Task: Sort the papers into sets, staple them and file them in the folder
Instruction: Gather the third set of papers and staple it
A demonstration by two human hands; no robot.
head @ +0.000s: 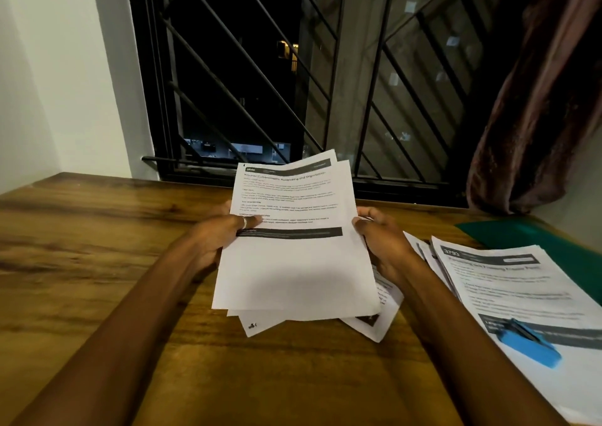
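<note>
I hold a loose sheaf of printed white papers [294,272] above the middle of the wooden table [97,246], its sheets fanned and uneven. My left hand [215,236] grips the sheaf's left edge, thumb lying across the top page. My right hand [381,240] grips the right edge, thumb on the top page. To the right lies a second pile of printed papers [508,282] headed 3793, with a blue stapler [529,344] resting on it. A green folder [534,240] lies flat under that pile at the far right.
A barred window [293,83] with dark night outside runs along the table's far edge. A brown curtain [537,116] hangs at the right. A white wall stands to the left. More loose sheets [384,311] lie on the table beneath the held sheaf.
</note>
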